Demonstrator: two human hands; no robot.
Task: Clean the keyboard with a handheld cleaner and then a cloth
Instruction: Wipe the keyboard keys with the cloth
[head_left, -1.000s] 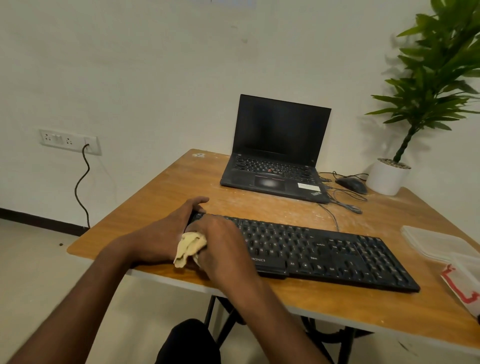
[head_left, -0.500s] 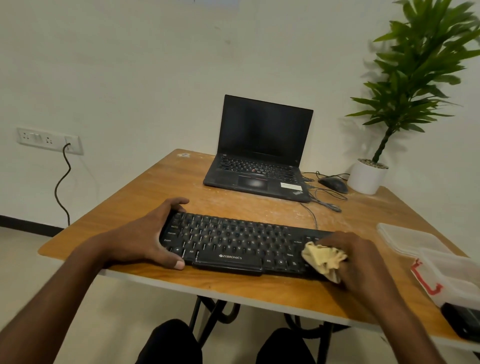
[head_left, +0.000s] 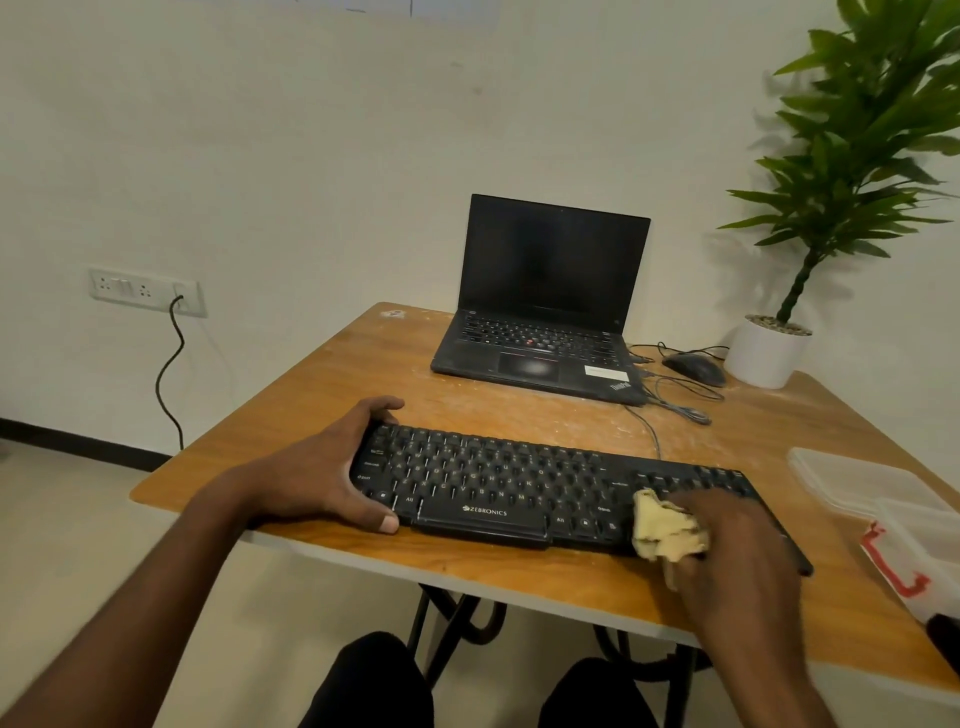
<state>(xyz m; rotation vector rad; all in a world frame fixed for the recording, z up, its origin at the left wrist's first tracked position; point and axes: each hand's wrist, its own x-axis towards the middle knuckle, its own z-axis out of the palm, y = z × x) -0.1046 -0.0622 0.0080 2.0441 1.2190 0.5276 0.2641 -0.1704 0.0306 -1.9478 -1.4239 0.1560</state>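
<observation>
A black Zebronics keyboard (head_left: 498, 483) lies across the front of the wooden table (head_left: 332, 374). My left hand (head_left: 332, 467) grips its left end, fingers over the back edge and thumb on the front edge. My right hand (head_left: 727, 530) holds a crumpled pale yellow cloth (head_left: 662, 527) and presses it on the keys at the right part of the keyboard. The keyboard's right end is partly hidden under that hand. No handheld cleaner is in view.
An open black laptop (head_left: 540, 322) stands at the back, with a mouse (head_left: 693, 368), loose cables (head_left: 675, 402) and a potted plant (head_left: 769, 351) to its right. Clear plastic containers (head_left: 872, 493) lie at the right edge. A wall socket (head_left: 143, 290) is at the left.
My right hand has carried the cloth from the keyboard's left end across to its right part. My left hand has kept its grip on the left end.
</observation>
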